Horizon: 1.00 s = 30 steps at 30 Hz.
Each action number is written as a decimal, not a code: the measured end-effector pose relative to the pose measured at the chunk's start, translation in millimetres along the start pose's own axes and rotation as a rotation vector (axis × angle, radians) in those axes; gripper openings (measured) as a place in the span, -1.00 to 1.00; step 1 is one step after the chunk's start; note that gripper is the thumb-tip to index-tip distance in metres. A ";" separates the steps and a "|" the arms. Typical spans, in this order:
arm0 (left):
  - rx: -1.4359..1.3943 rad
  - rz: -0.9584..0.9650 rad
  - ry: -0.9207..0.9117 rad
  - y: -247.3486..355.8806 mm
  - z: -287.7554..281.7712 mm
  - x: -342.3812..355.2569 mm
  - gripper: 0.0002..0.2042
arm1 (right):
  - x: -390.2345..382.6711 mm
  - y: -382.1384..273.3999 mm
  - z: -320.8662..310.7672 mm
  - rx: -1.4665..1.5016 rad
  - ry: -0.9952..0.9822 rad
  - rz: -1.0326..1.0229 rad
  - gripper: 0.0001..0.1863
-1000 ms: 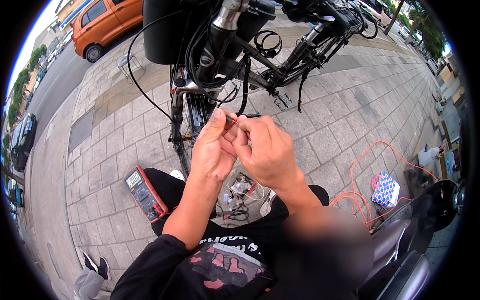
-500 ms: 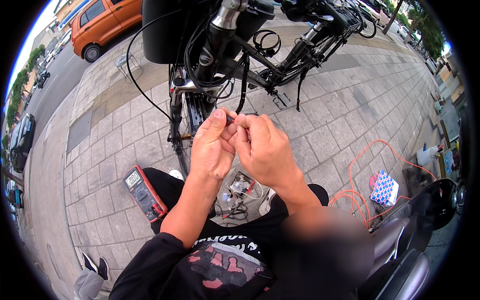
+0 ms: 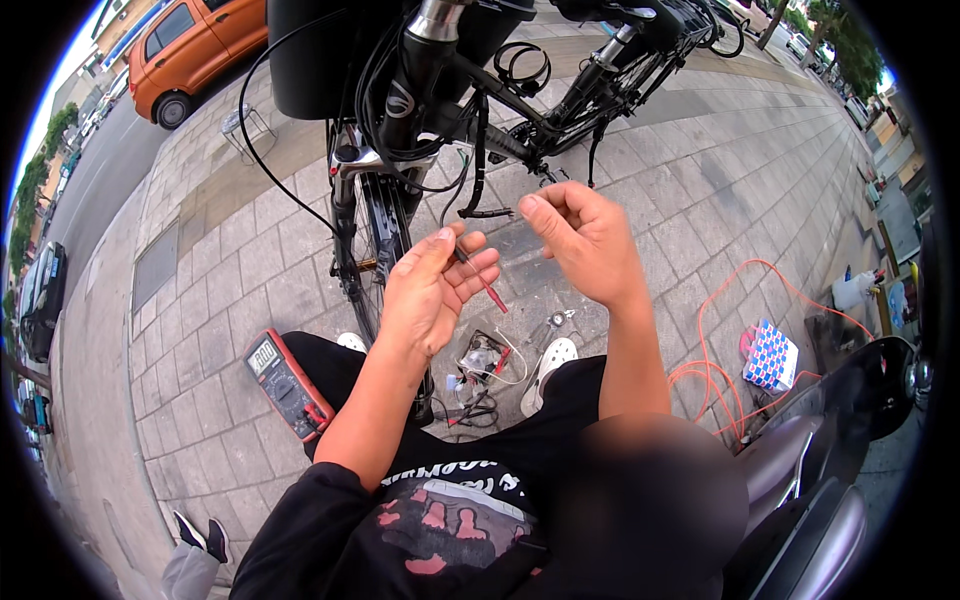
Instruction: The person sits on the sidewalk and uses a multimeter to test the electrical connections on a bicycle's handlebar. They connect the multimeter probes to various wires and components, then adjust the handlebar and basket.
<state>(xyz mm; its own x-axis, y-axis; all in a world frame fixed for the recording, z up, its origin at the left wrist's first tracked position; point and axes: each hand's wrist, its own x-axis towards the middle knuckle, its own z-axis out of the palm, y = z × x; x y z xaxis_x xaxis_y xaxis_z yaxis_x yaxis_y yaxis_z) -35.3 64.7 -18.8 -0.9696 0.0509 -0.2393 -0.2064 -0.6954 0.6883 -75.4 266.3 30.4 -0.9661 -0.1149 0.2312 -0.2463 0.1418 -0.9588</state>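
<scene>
My left hand (image 3: 428, 285) is raised in front of the bicycle's front wheel, its palm turned up and its fingers loosely curled. It holds a thin dark cable with a red end (image 3: 491, 293) that sticks out past the fingers. To its right, my right hand (image 3: 590, 240) hovers apart, thumb and fingers curled together; whatever is between them, if anything, is hidden. A black cable end (image 3: 485, 212) hangs from the black bicycle (image 3: 405, 100) close beside my right fingertips.
A red multimeter (image 3: 290, 388) rests by my left leg. Between my feet lie small parts and leads (image 3: 478, 365) on the paving. An orange cord (image 3: 712, 380) and a blue-and-red patterned box (image 3: 771, 357) are at the right. An orange car (image 3: 195, 50) stands far left.
My hands have drawn apart from where they met on the cable. The right hand has moved up and right, and the red end now shows below the left fingers.
</scene>
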 end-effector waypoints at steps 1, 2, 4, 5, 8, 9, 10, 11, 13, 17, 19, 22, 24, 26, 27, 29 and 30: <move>0.016 -0.011 -0.010 -2.4 -2.6 -1.5 -0.69 | 4.0 8.3 -4.3 -0.029 0.006 0.030 -0.66; 0.032 -0.025 -0.020 -4.5 -4.8 -1.8 -0.70 | 9.7 16.5 -9.7 -0.057 0.012 0.062 -0.64; 0.045 -0.033 -0.019 -10.5 -11.5 -4.8 -0.72 | 15.7 30.3 -14.1 -0.094 0.009 0.139 -0.60; 0.070 -0.028 -0.017 -13.7 -14.6 -6.6 -0.73 | 17.1 32.9 -15.1 -0.128 0.002 0.147 -0.59; 0.129 -0.017 -0.031 -22.8 -26.0 -8.0 -0.76 | 23.0 61.8 -17.7 -0.232 0.019 0.160 -0.56; 0.148 -0.028 -0.025 -26.6 -29.4 -11.8 -0.75 | 24.3 69.7 -19.6 -0.275 -0.001 0.154 -0.62; 0.171 -0.009 -0.045 -26.6 -28.3 -6.7 -0.75 | 31.8 82.8 -24.0 -0.352 -0.065 0.151 -0.59; 0.167 -0.024 -0.044 -30.6 -27.8 -6.4 -0.76 | 34.2 95.0 -25.9 -0.347 -0.058 0.193 -0.58; 0.163 -0.032 -0.024 -33.7 -30.6 -10.0 -0.76 | 31.1 106.2 -21.9 -0.418 -0.061 0.214 -0.56; 0.070 -0.066 -0.026 -43.1 -34.8 -13.6 -0.79 | 23.2 105.3 -20.4 -0.658 -0.172 0.219 -0.60; 0.042 -0.117 -0.042 -47.6 -39.1 -15.6 -0.79 | 22.7 108.8 -17.2 -0.714 -0.266 0.233 -0.63; 0.015 -0.127 -0.054 -48.2 -44.5 -20.0 -0.77 | 16.5 130.3 -5.6 -0.796 -0.386 0.207 -0.65; 0.006 -0.088 -0.033 -46.0 -46.7 -23.5 -0.75 | 12.6 147.7 6.9 -0.880 -0.453 0.156 -0.62; -0.037 -0.113 -0.028 -46.8 -45.2 -28.1 -0.70 | 7.2 141.8 17.2 -0.913 -0.543 0.287 -0.62; -0.018 -0.139 -0.022 -49.5 -44.7 -31.5 -0.63 | 2.9 144.0 21.2 -0.880 -0.583 0.322 -0.63; 0.044 -0.192 -0.066 -51.3 -45.3 -48.8 -0.54 | -1.5 140.1 28.5 -0.859 -0.661 0.371 -0.65; 0.095 -0.234 -0.098 -51.8 -49.1 -61.1 -0.52 | -5.1 134.0 33.2 -0.862 -0.700 0.393 -0.66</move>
<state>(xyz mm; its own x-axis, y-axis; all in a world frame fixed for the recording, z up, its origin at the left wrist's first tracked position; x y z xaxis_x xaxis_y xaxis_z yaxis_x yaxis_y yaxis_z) 41.0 62.4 -73.5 -0.9014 0.2745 -0.3350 -0.4330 -0.5866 0.6844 -100.9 253.3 -104.7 -0.8003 -0.3921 -0.4536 -0.1718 0.8748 -0.4531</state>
